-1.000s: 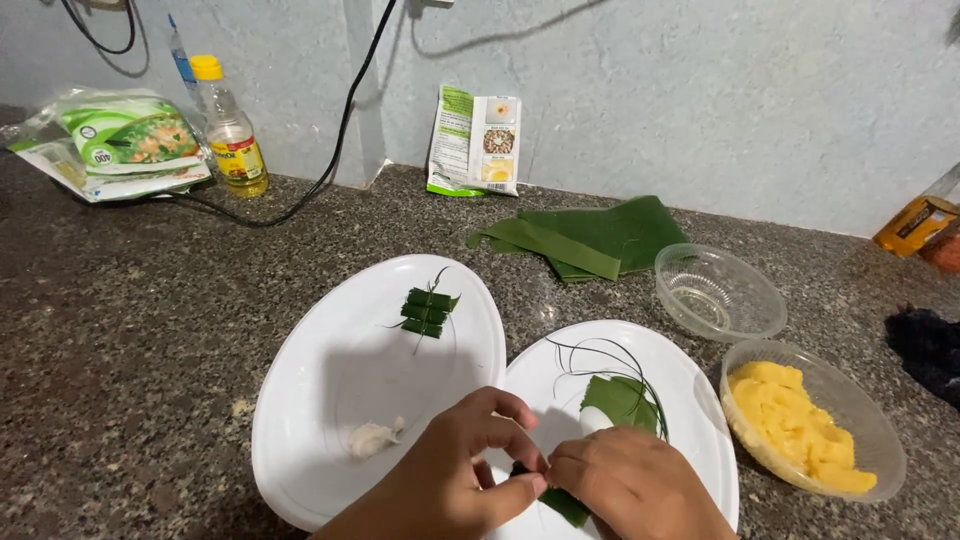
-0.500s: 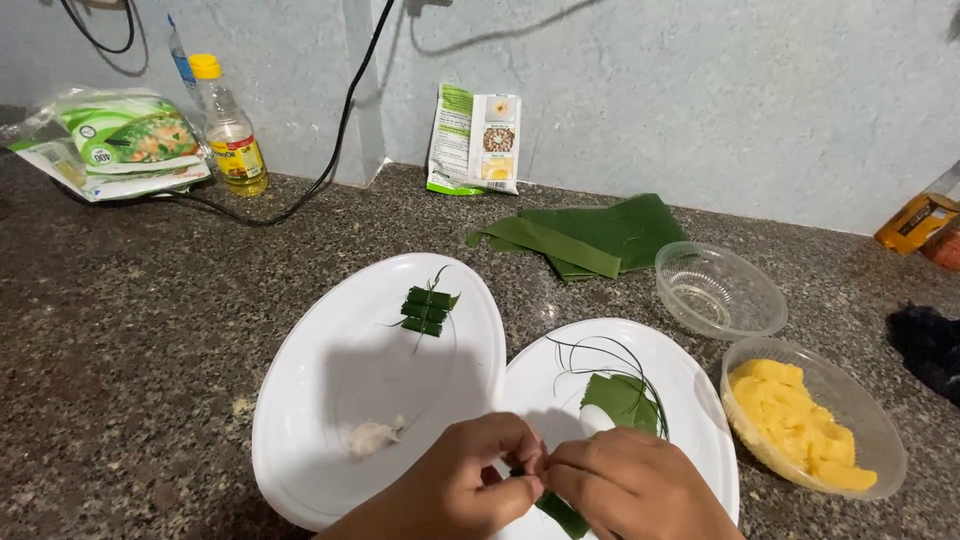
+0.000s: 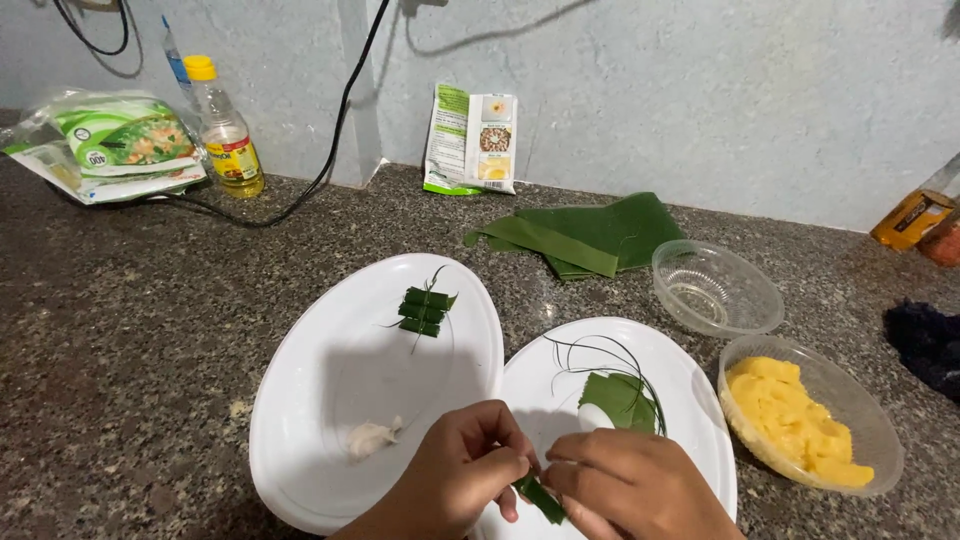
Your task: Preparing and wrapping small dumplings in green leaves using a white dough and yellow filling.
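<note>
Two hands meet at the near edge, over the right white plate (image 3: 690, 400). The left hand (image 3: 455, 490) and right hand (image 3: 625, 490) both pinch one small folded green leaf strip (image 3: 540, 497), fingers closed narrow on it; the strip sits between the fingertips, just above the plate's near-left rim.

On the same plate, just far of the right hand: a flat leaf piece (image 3: 615, 395) with thin green strands (image 3: 600, 350) looped about it. The left white plate (image 3: 340, 380) touches or overlaps the right one. It carries a tied leaf bundle (image 3: 422, 311) at its far side and a small pale lump (image 3: 370, 437) near the left hand.

To the right: a clear bowl of yellow pieces (image 3: 800, 425), near; an empty clear bowl (image 3: 715, 285), farther. Folded banana leaves (image 3: 585, 235) lie on the speckled bench (image 3: 130, 330) beyond the plates. Along the far wall: a packet (image 3: 470, 140), an oil bottle (image 3: 226, 130), a bagged package (image 3: 110, 145), and a black cable (image 3: 330, 150). A dark cloth (image 3: 925, 340) sits at the right edge.
</note>
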